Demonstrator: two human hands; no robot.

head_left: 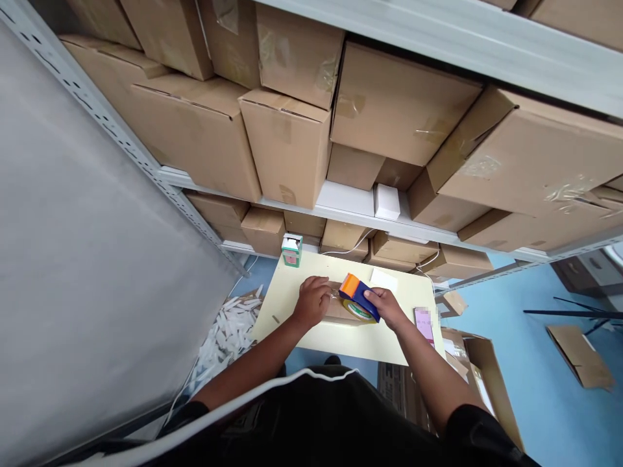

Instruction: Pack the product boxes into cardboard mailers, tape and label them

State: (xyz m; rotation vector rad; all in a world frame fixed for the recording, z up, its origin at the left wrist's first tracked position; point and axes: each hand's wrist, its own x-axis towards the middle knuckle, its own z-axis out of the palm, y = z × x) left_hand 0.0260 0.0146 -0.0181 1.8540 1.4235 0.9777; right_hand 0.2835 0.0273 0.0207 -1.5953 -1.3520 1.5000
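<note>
My right hand grips a blue tape dispenser with an orange front and a roll of clear yellowish tape. The dispenser is tilted over a small brown cardboard box, covering its right part. At the box's left end, my left hand holds on with bent fingers; some fingertips are hard to make out. A shiny strip, which looks like tape, shows on the box near those fingers. The box lies on a pale yellow table.
A green and white carton stands at the table's back left corner. A white sheet or flat box lies behind the dispenser, and a phone at the right. Shelves of cardboard boxes rise behind. An open carton stands right.
</note>
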